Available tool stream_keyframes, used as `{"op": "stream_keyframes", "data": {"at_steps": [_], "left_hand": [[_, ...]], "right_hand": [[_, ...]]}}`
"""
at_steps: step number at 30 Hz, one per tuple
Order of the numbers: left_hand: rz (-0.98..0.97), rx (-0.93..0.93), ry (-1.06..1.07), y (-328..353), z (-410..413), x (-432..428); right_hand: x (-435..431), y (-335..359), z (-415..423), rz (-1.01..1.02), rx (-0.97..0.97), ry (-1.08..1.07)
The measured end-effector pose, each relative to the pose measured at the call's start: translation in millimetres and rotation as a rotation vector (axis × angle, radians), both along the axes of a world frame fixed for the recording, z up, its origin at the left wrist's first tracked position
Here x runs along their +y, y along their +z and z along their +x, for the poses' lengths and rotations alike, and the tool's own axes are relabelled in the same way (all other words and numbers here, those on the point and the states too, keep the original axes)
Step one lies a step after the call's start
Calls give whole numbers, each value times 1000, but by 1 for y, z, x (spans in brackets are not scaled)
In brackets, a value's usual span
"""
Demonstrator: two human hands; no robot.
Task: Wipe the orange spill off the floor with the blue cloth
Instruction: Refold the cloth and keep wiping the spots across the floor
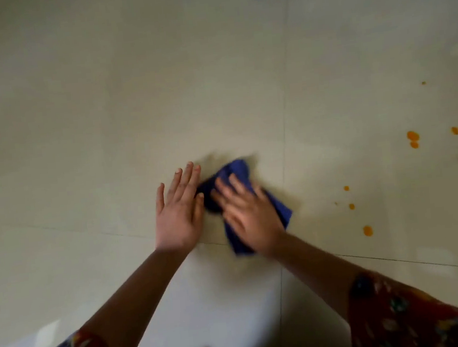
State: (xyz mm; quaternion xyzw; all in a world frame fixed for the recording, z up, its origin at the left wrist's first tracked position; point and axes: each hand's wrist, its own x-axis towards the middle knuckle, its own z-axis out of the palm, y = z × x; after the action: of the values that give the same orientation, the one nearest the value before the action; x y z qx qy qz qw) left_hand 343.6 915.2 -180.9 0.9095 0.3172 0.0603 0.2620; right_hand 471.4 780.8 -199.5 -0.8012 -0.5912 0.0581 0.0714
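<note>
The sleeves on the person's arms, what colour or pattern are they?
Dark red with a multicoloured floral print, clearest on the right sleeve in the head view.

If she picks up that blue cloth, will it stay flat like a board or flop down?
Probably flop. The blue cloth is bunched and creased under her right hand, which suggests soft fabric. It likely slides easily too, since the tiled floor looks smooth and shiny. It seems light, as one flat hand moves it.
</note>
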Motion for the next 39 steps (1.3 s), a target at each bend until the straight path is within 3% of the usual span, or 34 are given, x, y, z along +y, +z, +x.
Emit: {"op": "stream_keyframes", "data": {"at_steps": [2,4,8,14,20,24,27,30,34,39], "left_hand": [[-38,-8,-34,-1,8,-5],[-76,-13,-57,-4,15,-12],[-127,24,-132,1,33,-36],[-106,163,-373,9,57,-40],[-93,267,-525,25,85,-25],[-58,409,-640,32,104,-34],[-64,460,-656,33,116,-63],[-3,575,-644,31,124,-92],[31,630,-598,30,126,-98],[40,648,-571,31,129,-100]], "right_hand": [[-50,3,-16,-86,35,281],[-87,3,1,-91,56,377],[-101,11,52,-228,-24,93],[-119,32,66,-336,-79,260],[-100,18,48,-165,32,-62],[-85,16,101,-151,53,-220],[-144,8,138,-68,25,-481],[-207,1,99,-30,30,-718],[-199,2,40,-64,33,-578],[-149,1,120,-34,56,-596]]}}
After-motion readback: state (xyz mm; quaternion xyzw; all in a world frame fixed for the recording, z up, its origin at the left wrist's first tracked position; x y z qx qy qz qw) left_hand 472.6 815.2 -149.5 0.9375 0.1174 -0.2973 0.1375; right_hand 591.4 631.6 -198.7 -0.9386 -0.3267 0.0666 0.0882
